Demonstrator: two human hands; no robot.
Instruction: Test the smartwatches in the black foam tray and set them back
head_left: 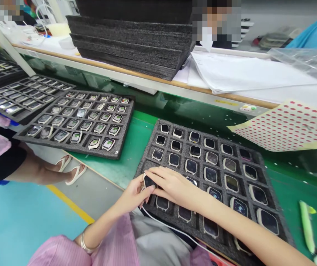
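Observation:
My left hand (132,195) grips a black smartwatch (148,181) at its edges, just above the near left of a grey foam tray (199,145). My right hand (172,183) lies across the top of that watch, with its fingers stretched toward my left hand. A thin white cable (175,229) runs from below my hands toward the lower right. Rows of black-faced smartwatches sit in the tray's pockets, and my hands and forearm hide some of them.
Another foam tray of watches (122,125) lies to the left on the green bench mat (127,159). Stacked black foam trays (130,40) and papers (244,72) sit on a shelf behind. A red-dotted sticker sheet (285,127) lies right; a co-worker's sandalled feet (75,173) stand left.

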